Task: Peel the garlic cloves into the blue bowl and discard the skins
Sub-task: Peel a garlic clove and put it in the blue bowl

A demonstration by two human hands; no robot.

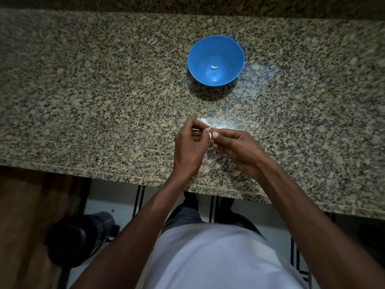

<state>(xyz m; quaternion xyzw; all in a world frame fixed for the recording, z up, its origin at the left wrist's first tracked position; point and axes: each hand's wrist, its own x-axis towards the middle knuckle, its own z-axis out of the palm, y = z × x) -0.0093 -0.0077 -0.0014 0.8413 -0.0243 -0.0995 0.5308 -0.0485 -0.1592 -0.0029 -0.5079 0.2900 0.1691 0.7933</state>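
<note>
one peeled pale garlic clove [214, 67] lies in the round blue plastic bowl [194, 59]; near the speckled granite bench's [83, 90] front edge, left hand [190, 142] and right hand [237, 149] pinch another small clove [210, 136], skin unfinished.

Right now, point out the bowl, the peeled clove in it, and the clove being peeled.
bowl [192, 59]: head view, left inner wall.
peeled clove [214, 67]: head view, its middle.
held clove [210, 136]: head view, visible edge between both hands' fingertips.

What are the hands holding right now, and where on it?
Both the left hand and right hand pinch one small garlic clove between their fingertips, one at each side; how far it is peeled cannot be told.
</note>
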